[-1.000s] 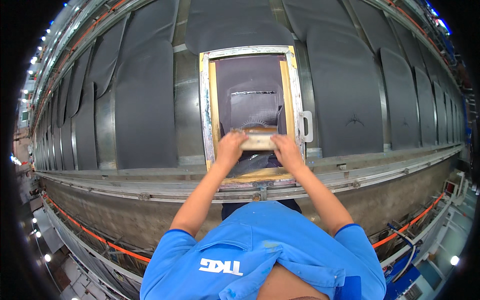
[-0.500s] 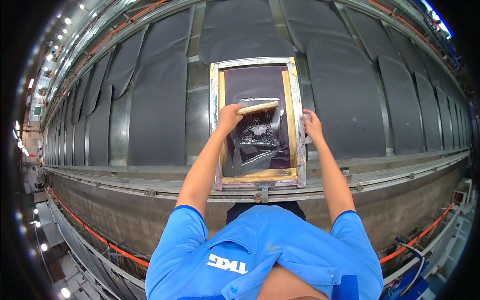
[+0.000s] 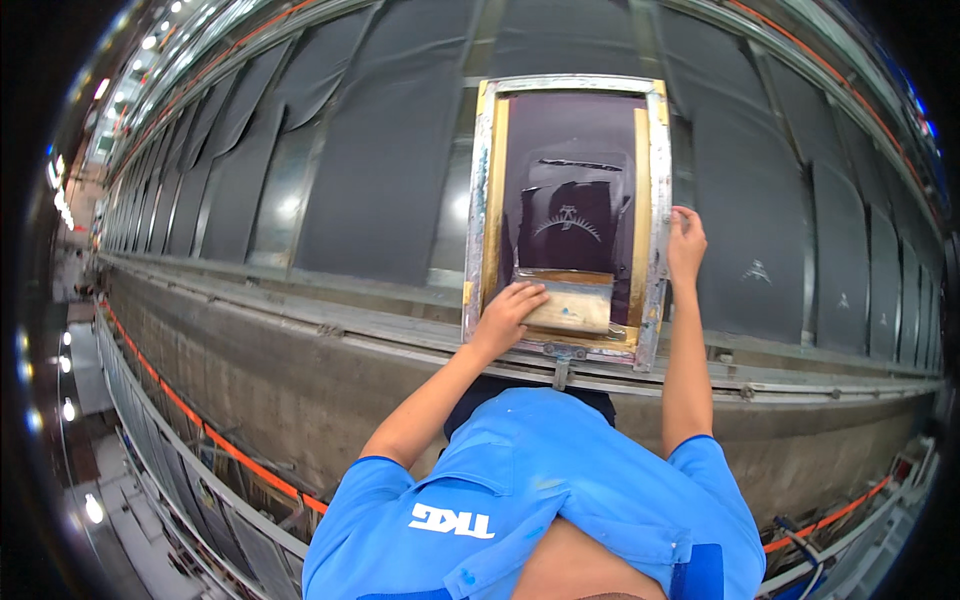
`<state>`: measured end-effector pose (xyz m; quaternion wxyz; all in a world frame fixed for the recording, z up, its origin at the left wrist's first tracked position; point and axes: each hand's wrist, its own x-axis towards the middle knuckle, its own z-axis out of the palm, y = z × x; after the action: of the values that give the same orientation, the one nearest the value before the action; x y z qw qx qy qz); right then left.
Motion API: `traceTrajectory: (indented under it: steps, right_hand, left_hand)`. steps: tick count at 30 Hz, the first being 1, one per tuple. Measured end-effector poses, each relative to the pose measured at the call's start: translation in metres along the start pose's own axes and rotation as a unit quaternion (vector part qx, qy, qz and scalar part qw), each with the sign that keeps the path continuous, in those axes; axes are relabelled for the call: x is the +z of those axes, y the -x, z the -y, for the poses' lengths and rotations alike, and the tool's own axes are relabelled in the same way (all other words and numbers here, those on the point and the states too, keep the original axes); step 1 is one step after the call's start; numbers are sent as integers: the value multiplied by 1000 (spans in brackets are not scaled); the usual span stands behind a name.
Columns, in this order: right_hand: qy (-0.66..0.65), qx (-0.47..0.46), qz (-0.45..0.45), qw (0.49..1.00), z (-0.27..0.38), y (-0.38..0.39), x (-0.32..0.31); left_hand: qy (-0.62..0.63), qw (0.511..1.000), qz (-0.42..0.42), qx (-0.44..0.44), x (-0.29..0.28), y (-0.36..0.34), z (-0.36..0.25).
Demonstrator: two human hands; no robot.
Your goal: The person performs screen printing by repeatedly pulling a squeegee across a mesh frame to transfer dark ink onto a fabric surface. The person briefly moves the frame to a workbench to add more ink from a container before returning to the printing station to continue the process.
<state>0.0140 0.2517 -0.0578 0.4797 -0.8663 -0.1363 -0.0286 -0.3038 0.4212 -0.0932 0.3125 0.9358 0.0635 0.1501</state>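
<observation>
A rectangular screen printing frame (image 3: 482,200) with whitish, paint-stained edges lies over the dark sheets in front of me. Its dark mesh (image 3: 570,125) carries a pale fan-shaped design and shiny wet streaks. Toward the near end of the mesh, a wide wooden squeegee (image 3: 570,310) lies tilted almost flat. My left hand (image 3: 508,318) grips the squeegee's left end, fingers over its top. At the right edge of the frame, my right hand (image 3: 687,248) has its fingers curled closed against the rim. The fingertips' far side is hidden.
Dark grey sheets (image 3: 385,150) line the long table on both sides, and one on the right bears a small pale print (image 3: 756,271). A metal rail (image 3: 400,328) runs along the table's near edge. A clamp-like fitting (image 3: 565,352) sits at the frame's near end.
The squeegee and my left hand have come from the middle of the mesh to its near end. The squeegee now lies flatter. My view has shifted, with the frame farther right in it.
</observation>
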Motion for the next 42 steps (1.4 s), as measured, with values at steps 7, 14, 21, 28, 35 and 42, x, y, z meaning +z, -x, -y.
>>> traceTrajectory:
  steps: [7, 14, 21, 28, 35, 42]
  right_hand:
    - [-69, -14, -2, 997, -54, 9, 17]
    - [-103, -30, -24, 994, -95, 15, 30]
    - [-98, 35, 23, 994, -91, 13, 26]
    - [-64, 31, 12, 997, -97, 11, 32]
    - [45, 114, 163, 979, -84, -6, 16]
    - [120, -306, 197, 924, 24, -33, 30]
  left_hand:
    - [-71, 997, -1, -23, 34, 10, -22]
    - [-58, 996, -3, -66, 28, -4, -27]
    - [38, 977, 107, -179, 8, -32, -5]
    - [43, 910, 383, -154, 4, -85, 42]
    - [204, 821, 474, -244, -12, -160, 93]
    - [-20, 973, 161, -167, -23, -224, 102]
